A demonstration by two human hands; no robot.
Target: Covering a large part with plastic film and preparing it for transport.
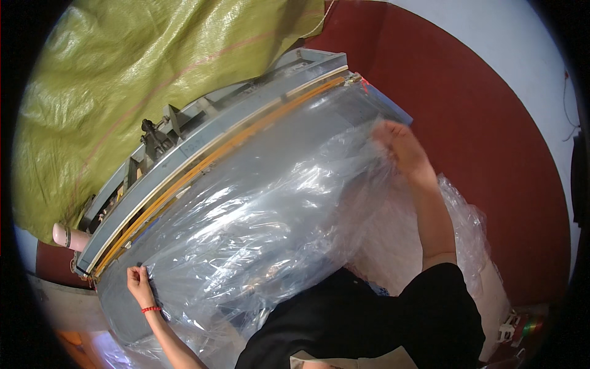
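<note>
A wide sheet of clear plastic film, wrinkled and shiny, lies spread over a grey table surface in front of me. My left hand, with a red bead bracelet at the wrist, pinches the film's left edge close to the machine. Out to the far right, my right hand is closed on the film's other end; its fingers are slightly blurred. Along the far edge of the film runs a long grey metal machine with an orange strip along its near side.
A shiny yellow-green woven tarp hangs behind the machine. More bunched clear film lies at the right beside me. A pink cylinder sticks out at the machine's left end. The wall is dark red below and white above.
</note>
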